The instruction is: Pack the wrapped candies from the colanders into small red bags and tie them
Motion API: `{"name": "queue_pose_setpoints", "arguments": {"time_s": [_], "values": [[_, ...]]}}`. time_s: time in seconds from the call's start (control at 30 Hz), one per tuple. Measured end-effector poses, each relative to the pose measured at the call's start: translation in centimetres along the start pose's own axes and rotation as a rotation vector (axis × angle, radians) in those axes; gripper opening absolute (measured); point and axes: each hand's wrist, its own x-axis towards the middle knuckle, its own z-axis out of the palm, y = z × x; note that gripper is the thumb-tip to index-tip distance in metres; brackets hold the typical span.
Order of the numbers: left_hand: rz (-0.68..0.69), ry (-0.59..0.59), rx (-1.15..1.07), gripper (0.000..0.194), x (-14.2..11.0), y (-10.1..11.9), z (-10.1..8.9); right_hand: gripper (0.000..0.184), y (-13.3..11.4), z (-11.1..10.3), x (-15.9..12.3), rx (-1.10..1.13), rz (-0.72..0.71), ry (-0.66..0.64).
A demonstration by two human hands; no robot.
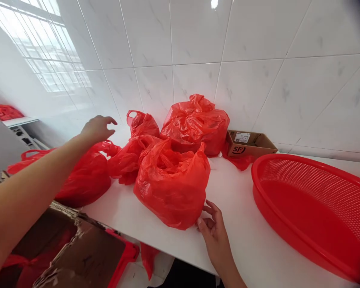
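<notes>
Several filled red plastic bags sit on a white counter (237,208) against a tiled wall. My left hand (97,128) reaches out over the left bag (84,180), fingers loosely curled and apart, holding nothing. My right hand (213,228) rests on the counter with fingers spread, its fingertips touching the lower right of the front bag (172,186). Behind it stand a larger bag (195,124) and a smaller knotted bag (141,124).
A big red perforated basket (315,208) lies on the counter at the right. A small open cardboard box (249,144) stands by the wall. A torn brown cardboard box (78,248) sits below the counter's left edge. More red bags (4,111) lie on a far shelf.
</notes>
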Motion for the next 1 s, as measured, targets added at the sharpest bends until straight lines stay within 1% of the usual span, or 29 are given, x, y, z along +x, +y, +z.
{"name": "queue_pose_setpoints", "arguments": {"time_s": [0.03, 0.1, 0.13, 0.23, 0.3, 0.33, 0.4, 0.47, 0.53, 0.6, 0.67, 0.73, 0.77, 0.8, 0.83, 0.87, 0.93, 1.0], "values": [[-0.041, -0.017, 0.054, 0.05, 1.0, -0.5, 0.7, 0.06, -0.1, 0.3, -0.1, -0.01, 0.0, 0.017], [-0.132, -0.128, 0.162, 0.056, 2.4, -1.1, 2.5, 0.059, -0.1, 0.8, -0.3, -0.019, 0.007, 0.043], [-0.18, -0.183, 0.202, 0.056, 2.9, -1.4, 3.5, 0.059, 0.0, 0.9, -0.3, -0.021, 0.012, 0.046], [-0.295, -0.307, 0.285, 0.043, 3.9, -1.7, 6.0, 0.058, 0.5, 1.1, -0.2, -0.033, 0.014, 0.056], [-0.338, -0.346, 0.304, 0.034, 4.3, -1.7, 6.8, 0.058, 1.0, 1.0, 0.0, -0.041, 0.011, 0.062], [-0.353, -0.351, 0.301, 0.031, 4.5, -1.7, 6.9, 0.058, 1.2, 1.0, 0.1, -0.041, 0.01, 0.064], [-0.365, -0.329, 0.266, 0.029, 4.9, -1.6, 6.3, 0.057, 1.5, 1.0, 0.2, -0.039, 0.009, 0.071], [-0.36, -0.261, 0.201, 0.029, 5.4, -1.4, 4.7, 0.057, 1.5, 1.0, 0.2, -0.047, 0.012, 0.074], [-0.352, -0.136, 0.121, 0.032, 5.6, -1.0, 2.5, 0.058, 1.4, 1.1, 0.2, -0.056, 0.028, 0.072], [-0.362, 0.034, 0.026, 0.042, 5.2, -0.1, 0.2, 0.058, 1.2, 1.1, 0.1, -0.053, 0.045, 0.072], [-0.392, 0.195, -0.084, 0.05, 3.7, 1.4, -1.7, 0.058, 0.9, 1.1, 0.0, -0.034, 0.06, 0.084], [-0.397, 0.311, -0.231, 0.056, 1.3, 3.4, -2.9, 0.055, 0.3, 1.1, -0.1, -0.018, 0.064, 0.092], [-0.394, 0.414, -0.399, 0.057, -0.1, 4.4, -3.2, 0.052, -0.1, 1.0, -0.1, -0.014, 0.062, 0.097], [-0.335, 0.449, -0.508, 0.056, -1.5, 5.4, -3.3, 0.049, -0.6, 0.9, 0.0, -0.019, 0.052, 0.103], [-0.302, 0.478, -0.533, 0.052, -2.9, 6.2, -3.4, 0.046, -1.2, 0.6, 0.2, -0.033, 0.031, 0.111], [-0.293, 0.459, -0.541, 0.048, -4.0, 6.9, -3.3, 0.044, -1.9, 0.4, 0.5, -0.058, -0.002, 0.116], [-0.269, 0.36, -0.528, 0.043, -5.4, 7.5, -2.7, 0.042, -3.8, -0.2, 1.3, -0.135, -0.09, 0.13], [-0.203, 0.265, -0.463, 0.039, -5.9, 7.2, -1.6, 0.041, -6.1, -0.6, 2.5, -0.22, -0.181, 0.145]]}}
